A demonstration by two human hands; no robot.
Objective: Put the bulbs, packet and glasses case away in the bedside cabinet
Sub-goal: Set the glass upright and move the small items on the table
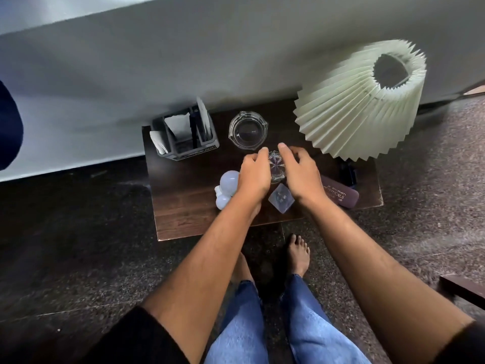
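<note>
Two white bulbs (pixel 227 187) lie on the left of the dark wooden bedside cabinet top (pixel 183 203), touching my left wrist. A small clear packet (pixel 281 198) lies between my forearms. The maroon glasses case (pixel 341 191) rests at the right, partly under my right hand. My left hand (pixel 254 177) and my right hand (pixel 301 174) both grip a small cut-glass tumbler (pixel 275 166) from either side, near the middle of the top.
A glass ashtray (pixel 248 130) sits behind the tumbler. A grey organiser (pixel 185 139) with papers stands at the back left. A pleated lampshade (pixel 364 98) leans over the back right. My bare feet stand on the speckled floor (pixel 78 258) before the cabinet.
</note>
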